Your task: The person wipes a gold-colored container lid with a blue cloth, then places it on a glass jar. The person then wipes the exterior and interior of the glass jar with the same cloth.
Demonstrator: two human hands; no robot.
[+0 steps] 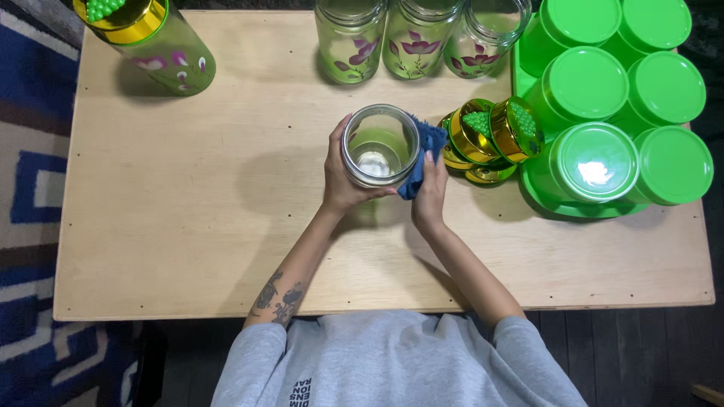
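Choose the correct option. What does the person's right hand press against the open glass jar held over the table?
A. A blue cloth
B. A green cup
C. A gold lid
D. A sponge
A: the right hand presses a blue cloth against the side of the glass jar, which the left hand grips.

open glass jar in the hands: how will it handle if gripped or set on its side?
The glass jar looks rigid, probably fragile, likely slippery. Round, so it may roll on the table. Left hand grips it; right hand presses a blue cloth against it.
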